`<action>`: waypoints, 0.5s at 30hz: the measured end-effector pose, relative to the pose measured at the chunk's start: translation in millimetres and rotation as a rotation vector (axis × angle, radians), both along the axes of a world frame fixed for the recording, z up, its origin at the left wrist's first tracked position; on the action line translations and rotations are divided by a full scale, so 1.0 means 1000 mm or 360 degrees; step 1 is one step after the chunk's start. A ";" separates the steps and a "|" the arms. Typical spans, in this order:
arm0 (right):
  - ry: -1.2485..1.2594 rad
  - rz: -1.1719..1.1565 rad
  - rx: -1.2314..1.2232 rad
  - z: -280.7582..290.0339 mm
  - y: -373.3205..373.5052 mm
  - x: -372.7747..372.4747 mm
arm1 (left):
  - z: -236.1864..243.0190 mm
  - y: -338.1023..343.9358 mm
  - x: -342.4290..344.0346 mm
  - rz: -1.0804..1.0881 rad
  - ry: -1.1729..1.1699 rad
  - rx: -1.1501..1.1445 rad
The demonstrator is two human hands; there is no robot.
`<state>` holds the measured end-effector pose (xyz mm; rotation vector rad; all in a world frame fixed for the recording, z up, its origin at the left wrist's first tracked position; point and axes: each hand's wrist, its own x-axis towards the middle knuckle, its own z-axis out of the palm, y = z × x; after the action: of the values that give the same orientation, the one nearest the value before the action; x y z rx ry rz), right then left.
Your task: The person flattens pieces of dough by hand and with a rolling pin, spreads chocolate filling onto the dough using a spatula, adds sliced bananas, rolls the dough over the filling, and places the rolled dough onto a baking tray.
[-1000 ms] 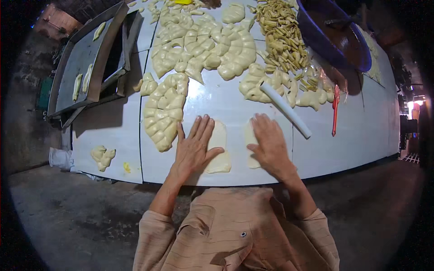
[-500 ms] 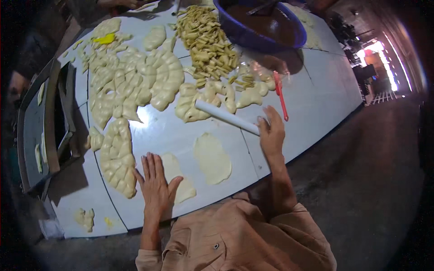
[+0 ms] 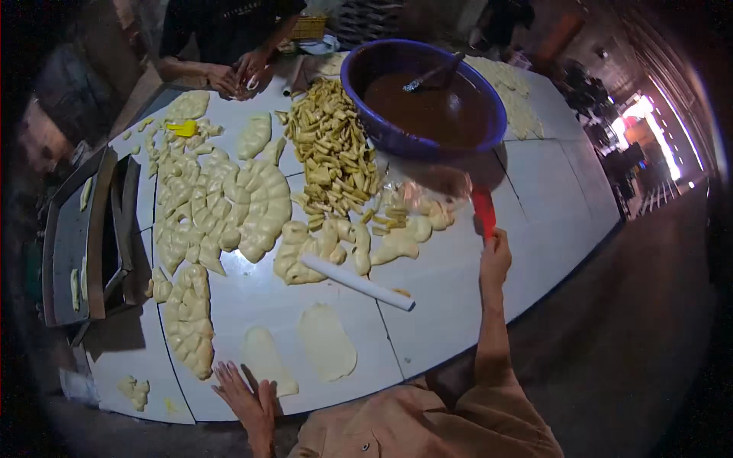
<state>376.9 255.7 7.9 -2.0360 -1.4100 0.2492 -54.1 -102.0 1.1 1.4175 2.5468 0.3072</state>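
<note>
My right hand (image 3: 495, 259) is closed round the handle of a red spatula (image 3: 482, 208), its broad flat end pointing away from me near a clear plastic bag (image 3: 435, 183). My left hand (image 3: 248, 398), fingers stretched out, rests at the table's near edge beside a narrow rolled-out piece of dough (image 3: 267, 359). To the right of that piece lies a wider flat dough sheet (image 3: 327, 342). A white rolling pin (image 3: 357, 282) lies loose beyond the sheets, its far end against lumps of dough (image 3: 294, 256).
Many soft dough pieces (image 3: 198, 191) cover the left of the table, with a yellow scraper (image 3: 183, 129) among them. Behind are a heap of cut pale-yellow strips (image 3: 336, 145) and a purple basin (image 3: 500, 126) of brown filling. Metal trays (image 3: 98, 252) stand left. A co-worker's hands (image 3: 240, 76) are at the far edge.
My right hand has let go of the rolling pin and taken hold of the red spatula. My left hand has drawn back toward the near edge. The view has tilted up.
</note>
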 end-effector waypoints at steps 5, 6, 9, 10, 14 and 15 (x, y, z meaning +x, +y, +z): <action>0.0329 0.0389 0.0402 0.047 0.055 0.023 | -0.017 -0.009 0.061 0.0605 -0.0040 -0.0318; 0.0492 0.0404 0.0346 0.087 0.059 0.001 | -0.025 -0.017 0.065 0.0622 -0.0018 -0.0313; 0.0169 0.0818 0.0595 0.132 0.107 -0.012 | -0.023 -0.014 0.086 0.0734 -0.0126 -0.0101; 0.0010 0.0965 0.0346 0.147 0.122 -0.028 | -0.027 -0.022 0.087 0.0785 -0.0079 -0.0095; -0.0572 0.1387 0.0109 0.164 0.193 -0.049 | -0.042 -0.017 0.090 0.0923 -0.0060 -0.0079; -0.0555 0.1399 0.0117 0.152 0.214 -0.055 | -0.037 -0.014 0.092 0.0993 -0.0172 -0.0094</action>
<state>321.8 469.5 160.3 -1.3175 -2.4338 0.1999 37.7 -115.6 -36.4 0.5327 2.8093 0.3833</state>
